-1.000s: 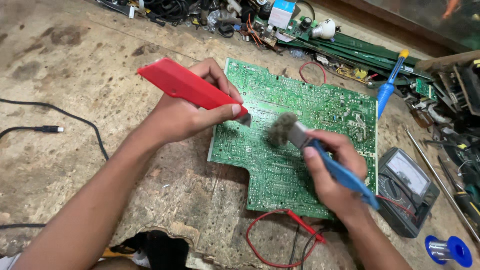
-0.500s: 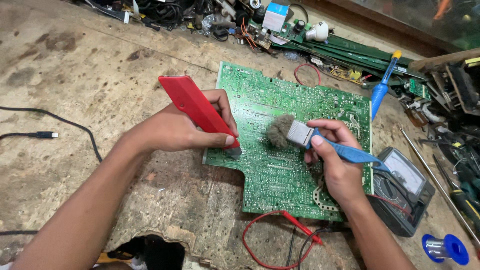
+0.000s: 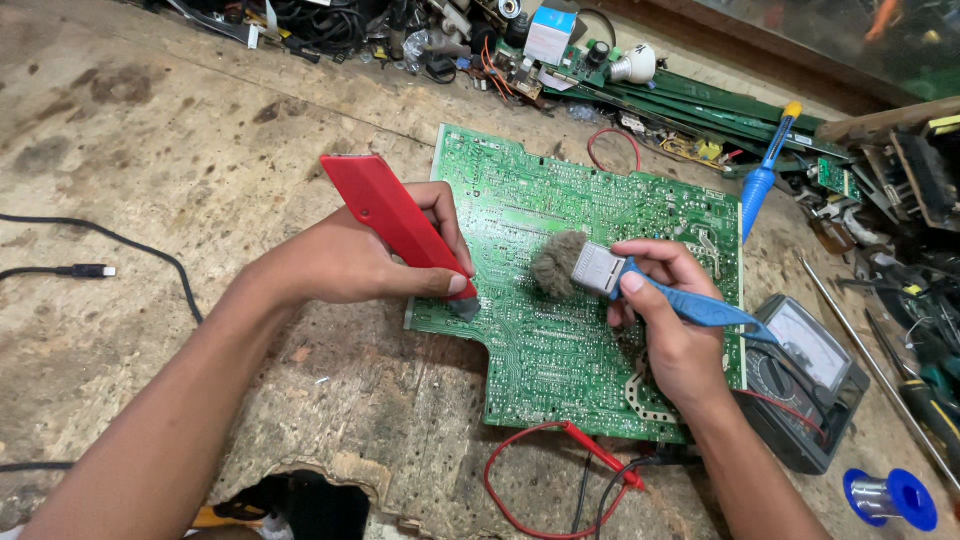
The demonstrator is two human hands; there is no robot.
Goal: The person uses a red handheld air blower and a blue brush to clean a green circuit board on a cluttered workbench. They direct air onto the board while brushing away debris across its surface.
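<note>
A large green circuit board (image 3: 600, 215) lies solder side up on a worn wooden bench (image 3: 180, 150). My left hand (image 3: 350, 262) grips a red-handled tool (image 3: 392, 220) whose tip rests on the board's left edge. My right hand (image 3: 668, 320) holds a blue-handled brush (image 3: 640, 280); its grey bristles touch the middle of the board.
A black multimeter (image 3: 810, 375) sits right of the board, its red lead (image 3: 590, 450) looping near the front edge. A blue screwdriver (image 3: 765, 175), a solder spool (image 3: 890, 497), hand tools and electronic scrap crowd the right and back. A black cable (image 3: 85, 270) lies left. The bench has a broken hole (image 3: 300, 500).
The red tool's tip has slid down along the board's left edge. The brush has shifted slightly left across the board. The view has moved a little.
</note>
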